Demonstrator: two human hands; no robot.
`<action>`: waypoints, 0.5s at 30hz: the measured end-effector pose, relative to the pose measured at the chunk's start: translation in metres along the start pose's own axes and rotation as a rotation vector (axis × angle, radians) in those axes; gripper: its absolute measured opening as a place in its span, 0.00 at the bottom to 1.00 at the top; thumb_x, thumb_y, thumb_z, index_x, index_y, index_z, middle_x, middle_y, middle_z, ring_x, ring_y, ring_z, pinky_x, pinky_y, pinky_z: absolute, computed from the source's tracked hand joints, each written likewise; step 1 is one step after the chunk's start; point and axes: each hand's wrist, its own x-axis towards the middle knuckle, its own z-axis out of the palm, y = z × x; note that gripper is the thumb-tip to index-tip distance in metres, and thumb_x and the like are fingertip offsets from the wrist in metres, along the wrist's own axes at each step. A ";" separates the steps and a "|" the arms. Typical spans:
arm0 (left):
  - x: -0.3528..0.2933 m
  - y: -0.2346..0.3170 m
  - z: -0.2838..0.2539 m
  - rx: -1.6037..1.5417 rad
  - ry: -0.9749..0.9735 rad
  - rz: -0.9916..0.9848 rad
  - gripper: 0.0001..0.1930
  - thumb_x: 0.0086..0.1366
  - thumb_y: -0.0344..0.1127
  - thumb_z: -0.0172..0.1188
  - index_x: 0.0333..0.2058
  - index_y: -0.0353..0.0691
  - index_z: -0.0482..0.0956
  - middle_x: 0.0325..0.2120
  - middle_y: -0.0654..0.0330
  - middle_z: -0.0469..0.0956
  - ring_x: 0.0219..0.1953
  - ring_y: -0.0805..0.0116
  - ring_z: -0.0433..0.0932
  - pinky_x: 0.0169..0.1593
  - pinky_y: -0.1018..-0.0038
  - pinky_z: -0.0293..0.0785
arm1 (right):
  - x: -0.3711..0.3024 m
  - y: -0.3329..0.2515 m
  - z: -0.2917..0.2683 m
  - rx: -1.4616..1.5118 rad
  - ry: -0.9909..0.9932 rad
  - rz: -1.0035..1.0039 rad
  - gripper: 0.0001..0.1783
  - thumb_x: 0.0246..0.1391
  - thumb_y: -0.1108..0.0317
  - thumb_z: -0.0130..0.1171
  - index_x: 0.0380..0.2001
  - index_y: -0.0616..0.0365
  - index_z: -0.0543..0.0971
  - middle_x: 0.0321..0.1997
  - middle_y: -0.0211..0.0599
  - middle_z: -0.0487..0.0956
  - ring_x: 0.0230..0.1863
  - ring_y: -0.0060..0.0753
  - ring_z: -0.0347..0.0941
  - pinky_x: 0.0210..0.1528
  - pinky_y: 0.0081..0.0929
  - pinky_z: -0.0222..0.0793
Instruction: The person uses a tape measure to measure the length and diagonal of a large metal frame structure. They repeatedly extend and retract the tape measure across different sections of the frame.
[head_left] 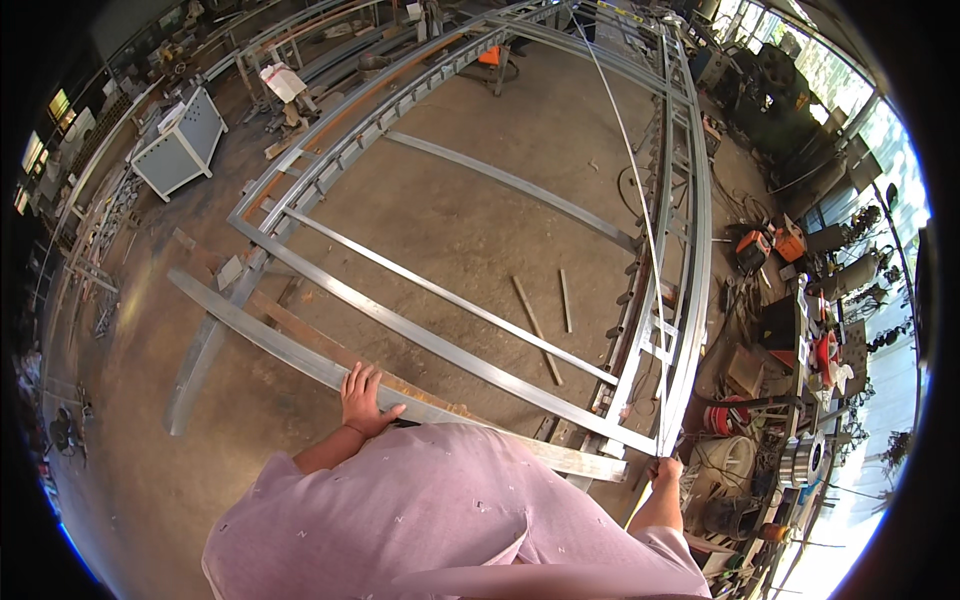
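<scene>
My left hand [366,402] lies with fingers stretched out on a grey metal bar [270,340] that runs crosswise in front of me. At the near right corner of a large welded metal frame [440,365], my right hand [664,468] is closed in a grip. A thin pale measuring tape [630,150] stretches from that hand diagonally to the far end of the frame. The fingertips of my right hand are partly hidden. Several crossbars, among them a wide one [520,190], join the frame's long sides.
Two loose rods [538,330] lie on the floor inside the frame. A grey cabinet [180,145] stands at the far left. On the right are an orange machine [755,248], a pale bucket [725,460] and a cluttered bench [800,380]. A rusty bar [310,335] runs beside the grey one.
</scene>
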 end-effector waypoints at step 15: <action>0.000 0.000 -0.002 0.015 -0.023 -0.007 0.50 0.54 0.74 0.62 0.62 0.37 0.71 0.65 0.50 0.65 0.75 0.47 0.51 0.75 0.45 0.42 | 0.008 0.006 0.000 -0.031 0.006 -0.017 0.07 0.62 0.76 0.50 0.29 0.53 0.74 0.23 0.32 0.73 0.19 0.31 0.68 0.22 0.37 0.67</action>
